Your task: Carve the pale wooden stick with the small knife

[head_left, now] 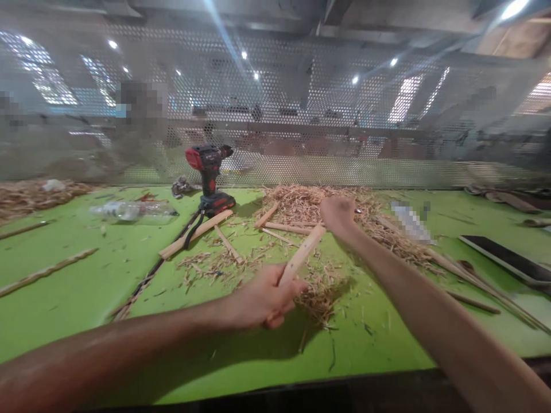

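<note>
Wooden stick [303, 252] in left hand [260, 297], right hand [338, 214], fingers hidden

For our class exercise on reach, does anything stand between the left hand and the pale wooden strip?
Nothing visible does: the left hand grips the pale wooden strip at its near end. Shavings lie on the green table, not in between.

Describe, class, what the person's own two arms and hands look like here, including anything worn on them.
The left hand and right hand are bare, with no gloves visible. The left forearm and right forearm are uncovered as far as they show: no sleeve, watch or bracelet appears. The picture is too blurred to tell about rings.
</note>
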